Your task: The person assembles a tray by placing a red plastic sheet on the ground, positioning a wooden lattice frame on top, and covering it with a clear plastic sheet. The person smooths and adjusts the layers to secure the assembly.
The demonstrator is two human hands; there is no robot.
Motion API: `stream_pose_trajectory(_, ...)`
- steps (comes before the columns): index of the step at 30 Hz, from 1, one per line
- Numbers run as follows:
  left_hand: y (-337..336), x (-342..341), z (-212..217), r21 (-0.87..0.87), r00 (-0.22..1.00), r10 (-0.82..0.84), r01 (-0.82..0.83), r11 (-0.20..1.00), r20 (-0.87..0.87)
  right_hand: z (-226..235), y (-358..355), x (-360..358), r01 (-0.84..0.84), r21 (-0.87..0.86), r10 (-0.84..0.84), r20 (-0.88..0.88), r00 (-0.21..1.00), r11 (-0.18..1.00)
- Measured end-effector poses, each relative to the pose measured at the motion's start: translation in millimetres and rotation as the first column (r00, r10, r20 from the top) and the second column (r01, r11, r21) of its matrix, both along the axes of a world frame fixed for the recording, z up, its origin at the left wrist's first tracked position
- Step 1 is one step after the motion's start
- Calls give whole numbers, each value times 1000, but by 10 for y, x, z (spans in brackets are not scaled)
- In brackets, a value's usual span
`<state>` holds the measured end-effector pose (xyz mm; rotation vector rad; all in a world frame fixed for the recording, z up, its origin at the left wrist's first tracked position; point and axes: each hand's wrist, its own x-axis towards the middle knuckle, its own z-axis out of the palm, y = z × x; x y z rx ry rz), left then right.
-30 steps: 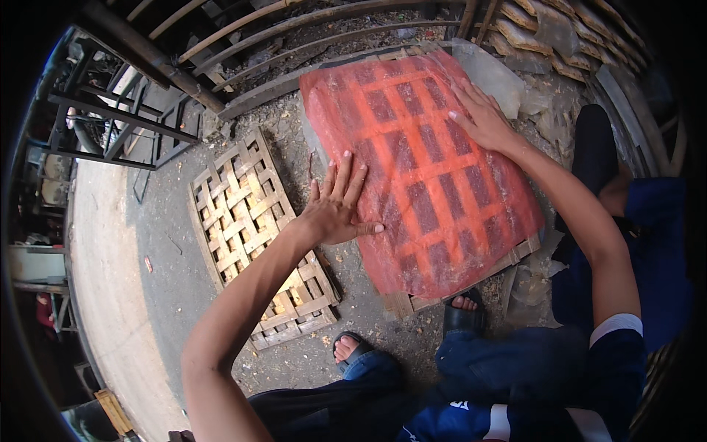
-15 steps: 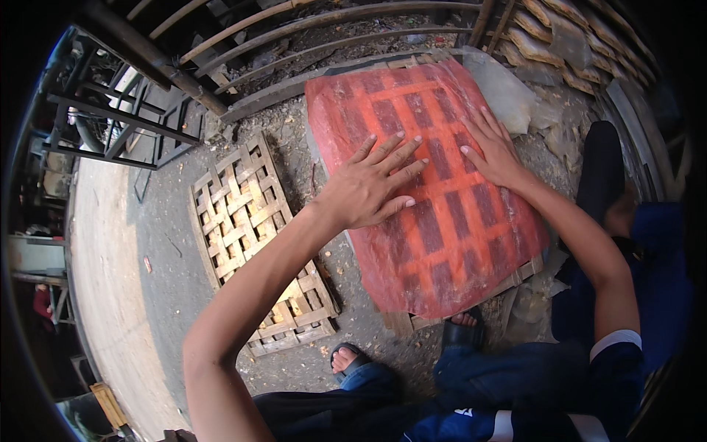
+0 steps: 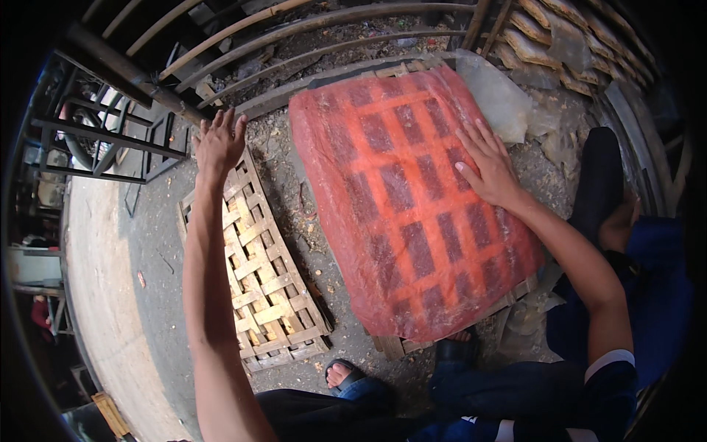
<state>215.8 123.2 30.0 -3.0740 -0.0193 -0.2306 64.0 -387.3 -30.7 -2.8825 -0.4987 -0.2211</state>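
Observation:
A red, translucent plastic sheet (image 3: 335,195) covers a low, flat stack in front of me. Through it shows a pale lattice of crossing strips. My right hand (image 3: 487,168) lies flat on the sheet's right side, fingers stretched out, holding nothing. To the left, a woven bamboo panel (image 3: 266,283) with slatted edges rests on the ground. My left hand (image 3: 220,144) is over the panel's far end, fingers spread and empty; whether it touches the panel I cannot tell. My left forearm hides part of the panel's left side.
Bamboo rails (image 3: 331,18) run across the far side. At the far right are stacked pale, flat packs (image 3: 549,48) and a clear plastic sheet (image 3: 497,96). A black metal frame (image 3: 110,151) stands at left. Another person's leg (image 3: 600,177) is close on my right.
My left hand has left the red sheet and swung left to the far end of the woven panel. My right hand stays on the sheet.

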Motion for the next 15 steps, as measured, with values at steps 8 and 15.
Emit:
stream_pose_trajectory(8, -1036, -366, 108, -143, 812, -552, 579, 803, 190, 20, -15, 0, -3, -17, 4, 32, 999, 1000)
stream_pose_trajectory(15, -1667, -621, -164, -177, 523, -850, 833, 524, -55, 35, -2, 0, -14, -37, 15, 22, 1000, 999)
